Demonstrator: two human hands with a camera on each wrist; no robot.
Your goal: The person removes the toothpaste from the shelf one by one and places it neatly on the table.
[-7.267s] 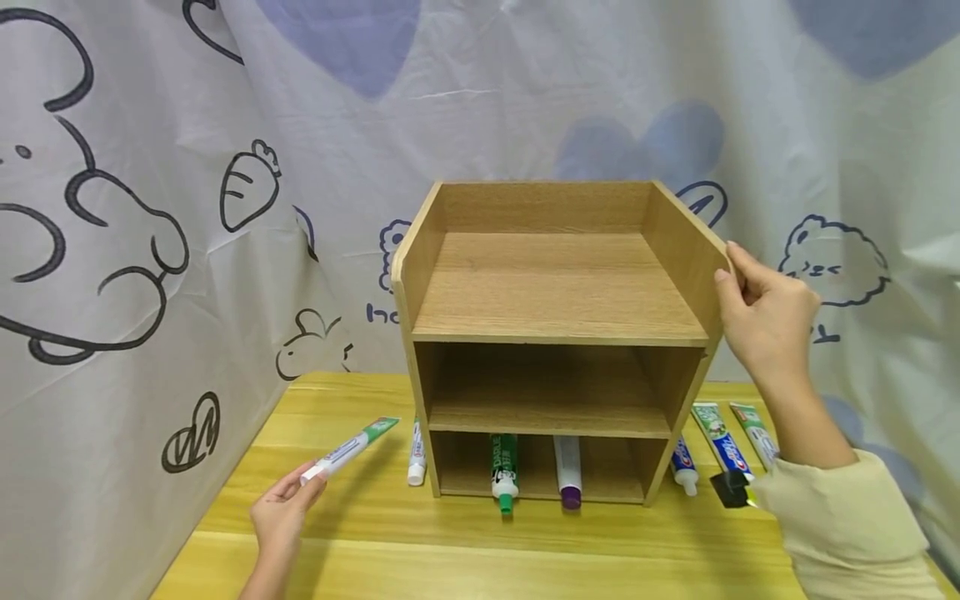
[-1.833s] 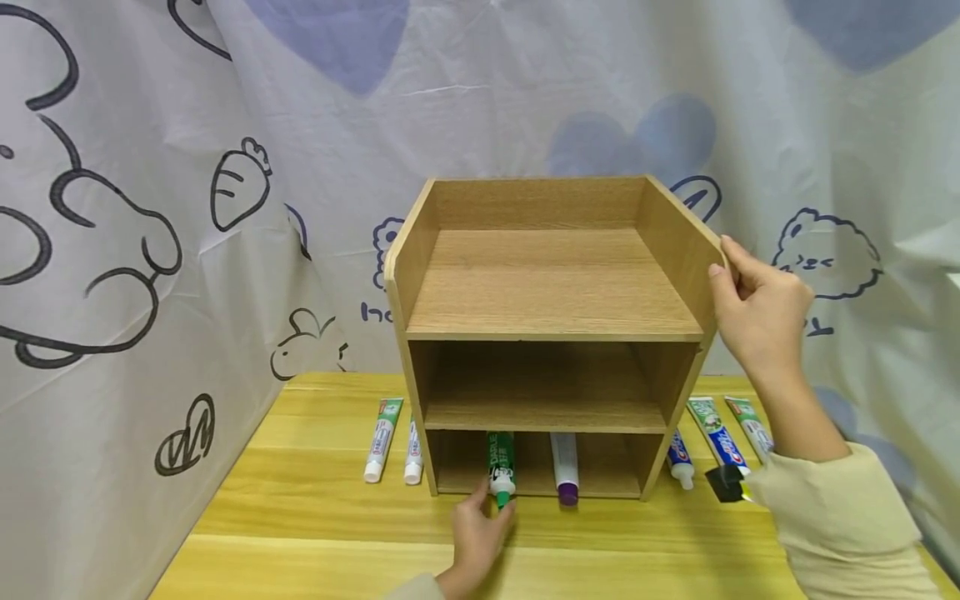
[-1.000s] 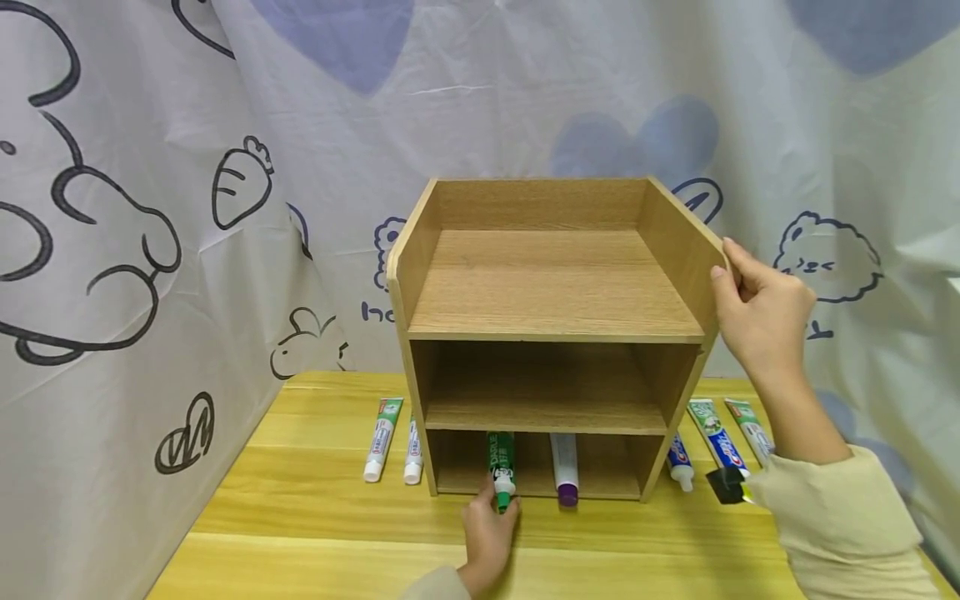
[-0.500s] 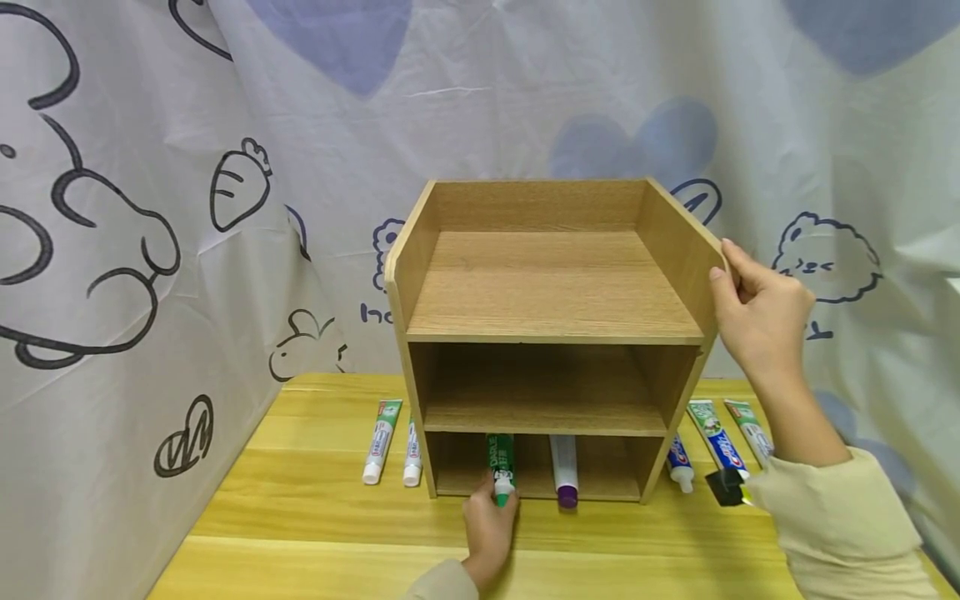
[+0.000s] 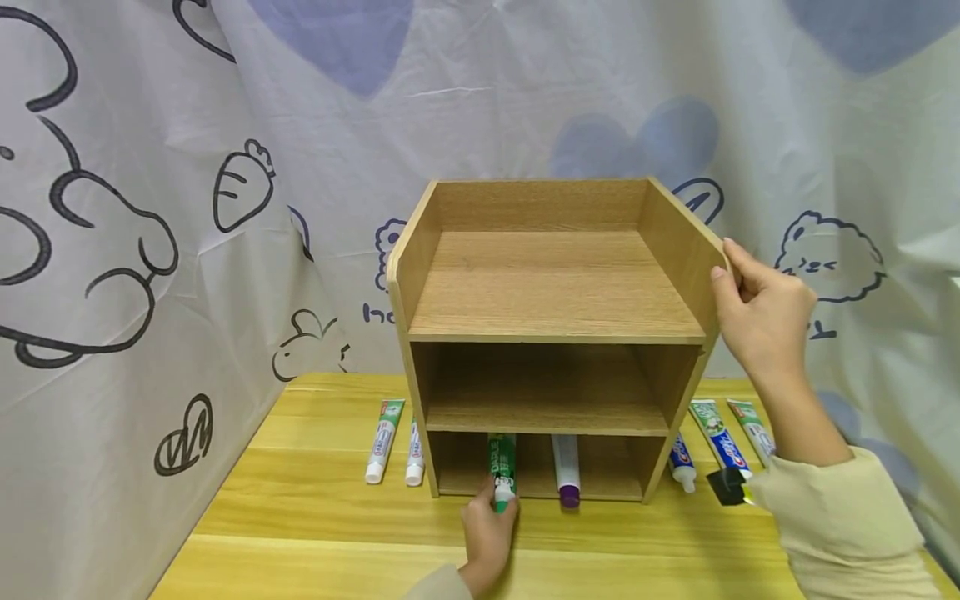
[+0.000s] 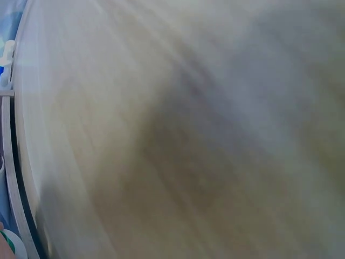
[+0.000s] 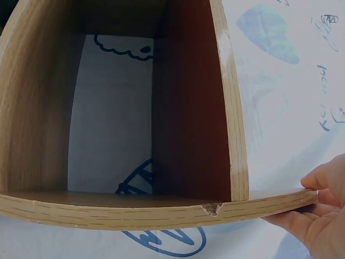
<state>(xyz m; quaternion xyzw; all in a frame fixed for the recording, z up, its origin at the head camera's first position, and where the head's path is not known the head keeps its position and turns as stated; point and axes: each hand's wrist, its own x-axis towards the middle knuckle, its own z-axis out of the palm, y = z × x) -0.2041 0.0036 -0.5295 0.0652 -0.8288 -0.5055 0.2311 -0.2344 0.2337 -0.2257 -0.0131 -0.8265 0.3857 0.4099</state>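
My left hand [image 5: 489, 531] pinches the capped end of a green Darlie toothpaste tube [image 5: 502, 458], which lies in the bottom compartment of the wooden shelf [image 5: 555, 283] with its cap toward me. To its right, a white toothpaste tube with a purple cap [image 5: 567, 467] lies in that compartment. My right hand [image 5: 767, 317] grips the upper front edge of the shelf's right side panel. In the right wrist view, thumb and fingers of the right hand [image 7: 321, 210] hold that panel from both sides. Mostly blurred tabletop [image 6: 161, 135] fills the left wrist view.
Left of the shelf lie two white toothpaste tubes, the outer one [image 5: 384, 442] with a green end. Right of it lie a blue tube [image 5: 680, 462], a blue-green Crest tube [image 5: 718, 433] and a green-white tube [image 5: 752, 429]. A patterned curtain [image 5: 315, 167] hangs behind the yellow wooden table [image 5: 300, 517].
A white-green toothpaste tube, held by my left hand earliest, now lies left of the shelf. That hand has moved right and taken hold of the Darlie tube. My right hand stays on the panel.
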